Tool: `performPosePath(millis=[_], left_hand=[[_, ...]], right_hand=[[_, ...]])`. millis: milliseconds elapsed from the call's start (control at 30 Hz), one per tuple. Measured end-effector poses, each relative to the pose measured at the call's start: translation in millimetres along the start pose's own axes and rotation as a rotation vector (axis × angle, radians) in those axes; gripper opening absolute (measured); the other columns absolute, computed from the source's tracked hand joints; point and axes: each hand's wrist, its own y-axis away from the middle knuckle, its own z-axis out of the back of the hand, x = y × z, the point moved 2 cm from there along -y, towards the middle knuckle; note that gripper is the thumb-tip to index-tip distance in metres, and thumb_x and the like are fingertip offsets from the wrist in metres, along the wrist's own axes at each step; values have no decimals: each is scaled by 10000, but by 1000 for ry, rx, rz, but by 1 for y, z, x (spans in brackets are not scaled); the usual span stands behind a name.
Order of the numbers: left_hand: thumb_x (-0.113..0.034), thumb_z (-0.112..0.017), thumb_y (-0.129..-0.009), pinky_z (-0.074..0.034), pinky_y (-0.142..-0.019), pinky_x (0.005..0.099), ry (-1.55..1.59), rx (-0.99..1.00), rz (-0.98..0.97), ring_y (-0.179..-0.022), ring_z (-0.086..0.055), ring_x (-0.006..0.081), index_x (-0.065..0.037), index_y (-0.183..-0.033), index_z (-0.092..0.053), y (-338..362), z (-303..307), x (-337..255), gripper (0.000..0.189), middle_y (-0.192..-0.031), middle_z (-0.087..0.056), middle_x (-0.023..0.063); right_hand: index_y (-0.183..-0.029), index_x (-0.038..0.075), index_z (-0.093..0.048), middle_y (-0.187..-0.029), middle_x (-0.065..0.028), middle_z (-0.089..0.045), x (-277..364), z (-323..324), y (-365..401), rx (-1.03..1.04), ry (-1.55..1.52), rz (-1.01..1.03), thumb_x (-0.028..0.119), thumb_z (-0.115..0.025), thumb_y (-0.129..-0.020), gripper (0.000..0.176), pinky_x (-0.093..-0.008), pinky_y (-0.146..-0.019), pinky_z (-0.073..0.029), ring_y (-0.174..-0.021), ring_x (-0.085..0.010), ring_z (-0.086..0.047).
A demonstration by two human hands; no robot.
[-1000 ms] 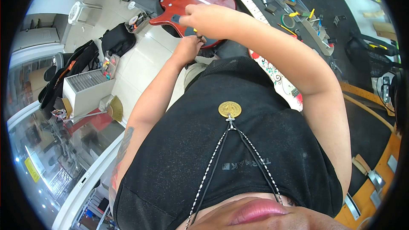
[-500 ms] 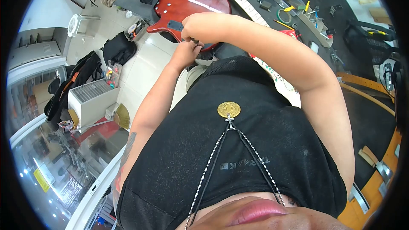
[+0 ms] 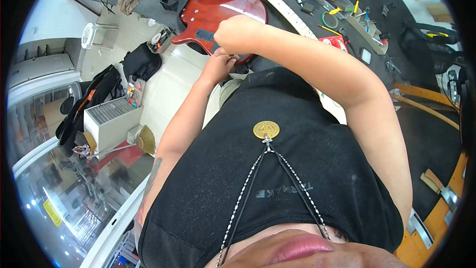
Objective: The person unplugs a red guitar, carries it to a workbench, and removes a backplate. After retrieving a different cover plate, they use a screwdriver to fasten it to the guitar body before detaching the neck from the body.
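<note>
A glossy red guitar body [image 3: 225,9] lies on the dark bench, with a dark cover plate and several metal screws on its upward face. Both hands meet at its near edge. My right hand [image 3: 238,34] is closed in a fist over the body's near side, its fingers mostly hidden from the camera. Just below it, my left hand [image 3: 219,67] is closed with thumb and fingers pinched together. A small dark bit shows between its fingertips, too small to name. What either hand holds cannot be made out.
A pale guitar neck [image 3: 280,2] lies beside the body. Pliers, pens, tape and a long parts tray [image 3: 369,34] crowd the bench's right side. A black bag [image 3: 141,62] and a white box [image 3: 111,121] stand on the floor at left. A white stool [image 3: 99,35] is farther back.
My right fist has shifted slightly down and my left hand slightly lower, both still together at the guitar's edge. The whole view has tilted a little.
</note>
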Motion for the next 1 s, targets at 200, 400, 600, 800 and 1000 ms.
performPosePath(millis=[200,400,600,800,1000], left_hand=[[-96,-642,-964,-552,-885,392,23,34,51,-1048,-715,303,-15,-1069,-752,2,4,-8,172,-1058,-754,166],[-94,-641,-940,-556,-904,408,-98,-61,-216,-1011,-720,350,3,-1031,-751,-2,-1,4,172,-1023,-754,194],[-83,-638,-933,-551,-894,430,34,-13,-63,-983,-705,368,7,-1000,-744,-2,-2,0,155,-987,-736,202],[-79,-640,-929,-539,-887,442,-23,-48,-151,-991,-665,379,-7,-983,-733,-4,-5,1,130,-1033,-716,178],[-65,-650,-932,-537,-903,437,-60,-35,-85,-1010,-656,380,-5,-969,-732,2,1,-7,108,-1079,-712,168]], right_hand=[[-740,35,-747,-728,-159,-707,-15,-25,4,-610,-186,320,436,-693,-924,445,-450,-704,-578,-735,-373,-717],[-868,30,-744,-828,-150,-697,-3,-1,13,-54,-11,-43,246,-753,-874,216,-455,-761,-566,-880,-330,-714],[-980,18,-721,-952,-157,-666,-9,-15,20,-438,-66,135,109,-741,-831,176,-437,-803,-566,-925,-338,-709],[-922,9,-734,-919,-147,-699,-13,-35,15,-300,-91,84,234,-734,-860,233,-454,-776,-571,-865,-349,-719],[-868,24,-740,-872,-146,-725,-1,-27,26,-186,-48,-90,325,-719,-874,302,-472,-738,-573,-816,-338,-726]])
